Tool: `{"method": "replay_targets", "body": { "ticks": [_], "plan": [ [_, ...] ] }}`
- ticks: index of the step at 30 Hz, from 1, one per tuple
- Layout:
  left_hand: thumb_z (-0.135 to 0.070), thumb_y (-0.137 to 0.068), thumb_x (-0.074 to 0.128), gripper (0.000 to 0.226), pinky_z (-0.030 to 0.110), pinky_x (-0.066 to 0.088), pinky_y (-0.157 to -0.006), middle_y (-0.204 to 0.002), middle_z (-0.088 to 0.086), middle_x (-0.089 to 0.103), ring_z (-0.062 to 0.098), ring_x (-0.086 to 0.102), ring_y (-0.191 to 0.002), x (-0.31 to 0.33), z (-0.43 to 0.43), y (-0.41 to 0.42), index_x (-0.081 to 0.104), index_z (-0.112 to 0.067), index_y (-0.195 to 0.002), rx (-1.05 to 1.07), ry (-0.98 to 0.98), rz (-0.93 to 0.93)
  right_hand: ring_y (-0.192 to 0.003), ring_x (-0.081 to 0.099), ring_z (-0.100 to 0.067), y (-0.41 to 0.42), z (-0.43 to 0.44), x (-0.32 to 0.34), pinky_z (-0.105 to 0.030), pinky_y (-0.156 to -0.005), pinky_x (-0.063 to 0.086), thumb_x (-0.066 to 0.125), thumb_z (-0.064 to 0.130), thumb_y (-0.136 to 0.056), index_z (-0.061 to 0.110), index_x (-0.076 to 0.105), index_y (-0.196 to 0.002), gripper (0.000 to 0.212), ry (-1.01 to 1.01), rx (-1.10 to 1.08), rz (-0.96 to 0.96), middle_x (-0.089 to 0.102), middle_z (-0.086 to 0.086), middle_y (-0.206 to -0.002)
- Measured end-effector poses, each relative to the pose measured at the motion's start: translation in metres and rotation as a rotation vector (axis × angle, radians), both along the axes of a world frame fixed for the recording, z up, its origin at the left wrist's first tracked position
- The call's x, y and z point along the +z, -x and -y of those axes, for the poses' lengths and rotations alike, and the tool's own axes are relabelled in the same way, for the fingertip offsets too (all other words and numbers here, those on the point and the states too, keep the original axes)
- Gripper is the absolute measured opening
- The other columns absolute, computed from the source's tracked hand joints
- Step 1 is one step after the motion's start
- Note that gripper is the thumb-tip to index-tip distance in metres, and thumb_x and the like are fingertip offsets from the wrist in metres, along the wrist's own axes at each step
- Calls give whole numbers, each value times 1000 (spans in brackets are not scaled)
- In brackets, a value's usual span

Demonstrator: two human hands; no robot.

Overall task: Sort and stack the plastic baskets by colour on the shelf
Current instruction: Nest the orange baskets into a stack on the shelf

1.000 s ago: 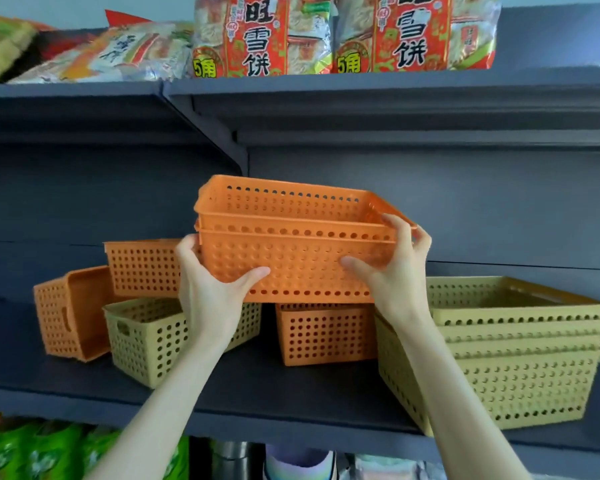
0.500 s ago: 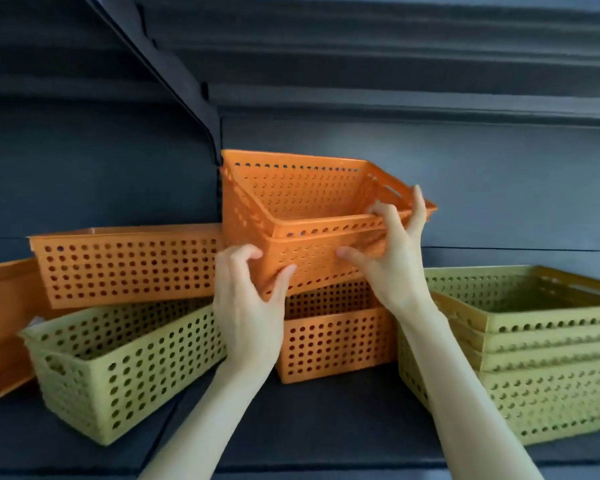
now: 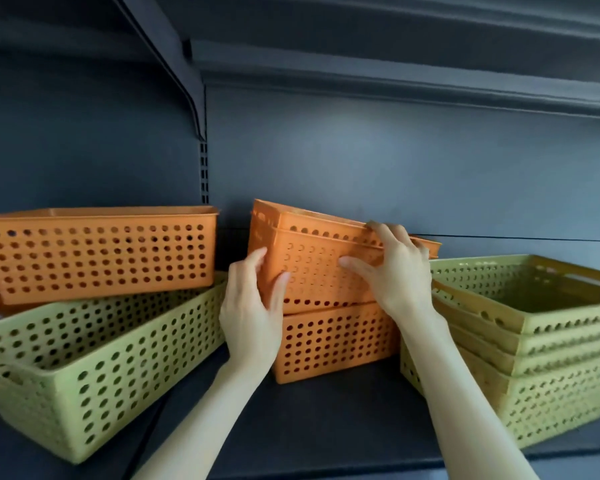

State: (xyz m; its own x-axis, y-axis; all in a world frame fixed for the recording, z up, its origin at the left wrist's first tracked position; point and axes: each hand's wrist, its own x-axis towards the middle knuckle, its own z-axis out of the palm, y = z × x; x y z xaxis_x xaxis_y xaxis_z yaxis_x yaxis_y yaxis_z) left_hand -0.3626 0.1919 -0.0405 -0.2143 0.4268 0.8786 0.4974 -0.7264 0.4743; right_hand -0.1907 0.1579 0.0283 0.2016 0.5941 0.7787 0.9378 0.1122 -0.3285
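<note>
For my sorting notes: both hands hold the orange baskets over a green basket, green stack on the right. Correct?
No. The head view shows the left hand and right hand holding the orange baskets over an orange basket, not green; green stack on the right.

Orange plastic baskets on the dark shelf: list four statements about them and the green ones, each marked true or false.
1. The left hand and right hand both grip the nested orange perforated plastic baskets. True.
2. These sit level. False: they tilt over the lower orange plastic basket.
3. The long orange plastic basket rests directly on the dark shelf. False: it rests on the long green perforated basket.
4. The stack of green plastic baskets stands right of the hands. True.
</note>
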Motion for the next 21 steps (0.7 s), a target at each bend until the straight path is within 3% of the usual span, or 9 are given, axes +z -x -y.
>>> {"method": "replay_targets", "body": {
  "ticks": [5,9,12,15,18,21],
  "plan": [
    [-30,-88,58,36,28,49,-77,-104,4,58,13,58,-93,-5,-12,0,56,-11,-119,-1,-26,-16,-110,39,-32,0,-11,-12,-39,-88,27,69,50,-74,17,58,-119,56,-2,-68,79,58,-1,-121],
    [-32,-90,55,34,26,49,-78,-104,5,58,13,57,-94,-8,-18,-1,58,-8,-113,-18,-17,-6,-110,45,-27,-2,-18,-15,-41,-97,35,76,35,-74,12,54,-113,51,16,169,-89,58,-5,-114],
    [-31,-89,57,33,26,49,-78,-104,6,56,16,58,-93,-4,-21,-1,58,-6,-111,-18,-19,0,-106,52,-23,-5,-20,-17,-43,-93,45,78,30,-73,12,53,-111,49,14,304,-192,57,1,-109],
    [-39,-88,54,47,29,46,-84,-117,9,49,20,52,-104,-7,-22,-8,48,-9,-124,-15,81,10,-106,53,-24,-5,-25,-22,-46,-94,46,79,31,-72,16,53,-109,47,-22,328,-212,59,0,-109],
    [-51,-86,46,70,29,38,-93,-135,11,39,22,44,-122,-23,-22,-14,24,-21,-145,-32,158,-46,-109,50,-24,-5,-34,-25,-47,-96,43,78,33,-72,17,53,-110,48,-37,337,-201,58,0,-110],
    [-56,-82,47,80,37,46,-92,-133,11,41,24,49,-118,-29,-26,-12,17,-20,-147,-44,162,-86,-110,50,-24,-8,-37,-25,-48,-98,40,77,32,-73,19,53,-111,47,-60,353,-185,58,2,-111]
  ]
}}
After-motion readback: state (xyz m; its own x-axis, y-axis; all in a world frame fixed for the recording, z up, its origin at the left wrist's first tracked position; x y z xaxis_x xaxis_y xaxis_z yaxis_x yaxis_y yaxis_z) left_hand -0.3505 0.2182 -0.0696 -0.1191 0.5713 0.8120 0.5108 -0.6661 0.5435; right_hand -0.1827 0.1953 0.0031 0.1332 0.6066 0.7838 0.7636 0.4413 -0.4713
